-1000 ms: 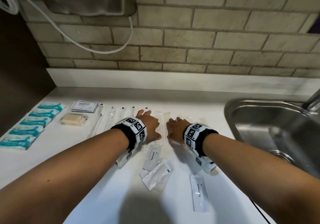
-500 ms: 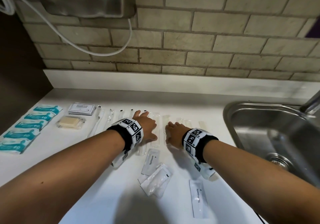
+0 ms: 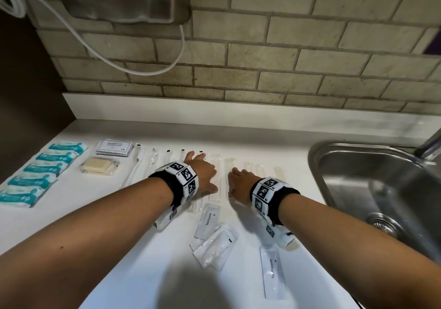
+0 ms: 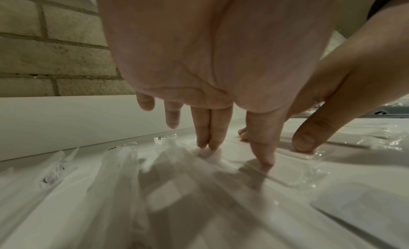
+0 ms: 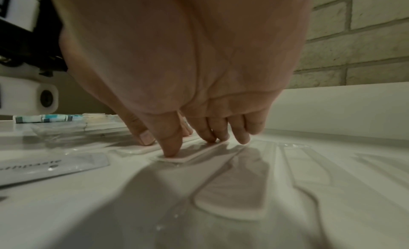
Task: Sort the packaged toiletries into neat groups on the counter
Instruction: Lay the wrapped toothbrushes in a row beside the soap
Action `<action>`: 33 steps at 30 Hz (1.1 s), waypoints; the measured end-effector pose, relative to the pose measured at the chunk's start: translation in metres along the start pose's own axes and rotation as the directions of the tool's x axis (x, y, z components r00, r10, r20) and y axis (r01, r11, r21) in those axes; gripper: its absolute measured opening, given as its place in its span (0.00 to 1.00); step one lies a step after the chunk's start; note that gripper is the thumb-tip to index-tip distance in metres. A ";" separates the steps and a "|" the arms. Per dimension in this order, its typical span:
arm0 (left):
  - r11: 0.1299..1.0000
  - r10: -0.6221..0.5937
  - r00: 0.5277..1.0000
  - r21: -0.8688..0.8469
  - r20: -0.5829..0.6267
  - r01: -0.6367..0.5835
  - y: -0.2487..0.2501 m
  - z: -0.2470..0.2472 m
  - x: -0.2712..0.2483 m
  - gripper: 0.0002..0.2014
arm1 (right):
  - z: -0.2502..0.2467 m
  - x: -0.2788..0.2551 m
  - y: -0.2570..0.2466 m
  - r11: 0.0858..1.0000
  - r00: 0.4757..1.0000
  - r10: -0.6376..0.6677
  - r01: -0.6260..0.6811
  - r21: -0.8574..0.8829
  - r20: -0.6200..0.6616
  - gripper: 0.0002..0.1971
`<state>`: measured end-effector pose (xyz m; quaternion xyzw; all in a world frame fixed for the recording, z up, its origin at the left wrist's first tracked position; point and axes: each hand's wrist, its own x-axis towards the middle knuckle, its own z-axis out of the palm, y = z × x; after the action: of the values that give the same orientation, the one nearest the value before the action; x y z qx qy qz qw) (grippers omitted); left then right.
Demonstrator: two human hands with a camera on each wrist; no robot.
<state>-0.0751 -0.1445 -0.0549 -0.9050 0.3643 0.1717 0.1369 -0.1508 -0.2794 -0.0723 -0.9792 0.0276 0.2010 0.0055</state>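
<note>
Several long clear-wrapped packets [image 3: 216,177] lie side by side in a row across the white counter [image 3: 100,232]. My left hand [image 3: 202,173] lies flat on the packets left of the middle, fingers straight, fingertips [image 4: 209,142] and thumb pressing the wrap. Beside it, my right hand [image 3: 238,182] presses straight fingers [image 5: 170,148] on a flat packet [image 5: 194,155]. Toothpaste sachets lie nearer me: one [image 3: 206,220] below the hands, one [image 3: 273,275] at the front right. Crumpled white sachets [image 3: 214,247] sit between them.
Several teal packets [image 3: 43,167] line the counter's left side. A stack of shampoo sachets [image 3: 114,147] and a yellowish wrapped soap [image 3: 99,167] lie behind them. A steel sink [image 3: 381,189] opens at the right. Brick wall and a white upstand stand behind.
Both hands stay pressed on the row of clear packets and have barely shifted. The camera has tilted a little.
</note>
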 end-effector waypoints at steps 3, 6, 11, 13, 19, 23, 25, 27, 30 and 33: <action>1.000 -0.003 1.000 -0.021 -0.012 0.003 0.000 -0.002 -0.002 0.23 | -0.002 -0.005 0.003 0.998 1.000 -0.005 0.006 0.069 -0.019 0.28; 0.998 -0.011 0.999 -0.058 -0.039 0.009 0.003 -0.009 -0.004 0.22 | -0.004 -0.012 0.015 0.992 0.998 0.001 0.008 0.128 -0.070 0.29; 0.988 0.034 0.987 -0.144 -0.154 -0.057 0.023 -0.018 -0.001 0.28 | -0.003 -0.022 0.045 0.998 0.997 0.061 -0.059 0.035 -0.055 0.32; 0.985 0.087 0.985 -0.134 -0.148 -0.107 0.041 -0.021 -0.001 0.29 | 0.002 -0.027 0.058 0.996 0.995 0.090 -0.089 0.014 -0.030 0.33; 0.987 0.160 0.984 -0.020 -0.073 -0.162 0.093 -0.015 0.000 0.29 | 0.019 -0.043 0.082 0.998 0.999 0.034 -0.032 -0.054 0.037 0.32; 0.989 0.142 0.985 -0.026 -0.098 -0.145 0.092 -0.008 -0.002 0.30 | 0.023 -0.036 0.078 0.997 0.999 0.041 -0.039 -0.071 0.028 0.32; 0.991 0.126 0.987 -0.032 -0.098 -0.130 0.090 -0.008 0.000 0.29 | 0.024 -0.034 0.078 0.996 0.998 0.055 -0.054 -0.065 0.009 0.31; 0.993 0.106 0.991 -0.041 -0.078 -0.110 0.088 -0.009 0.002 0.28 | 0.025 -0.031 0.079 0.996 0.998 0.061 -0.061 -0.059 0.006 0.31; 0.994 0.090 0.994 -0.052 -0.065 -0.094 0.085 -0.011 0.001 0.28 | 0.026 -0.027 0.078 0.997 0.998 0.057 -0.056 -0.048 0.008 0.32; 0.994 0.091 0.995 -0.054 -0.039 -0.093 0.083 -0.014 0.000 0.29 | 0.026 -0.023 0.078 0.998 0.999 0.049 -0.049 -0.044 -0.001 0.33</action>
<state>-0.1308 -0.2073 -0.0526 -0.8938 0.4030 0.1711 0.0971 -0.1869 -0.3556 -0.0873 -0.9781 0.0471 0.2017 -0.0211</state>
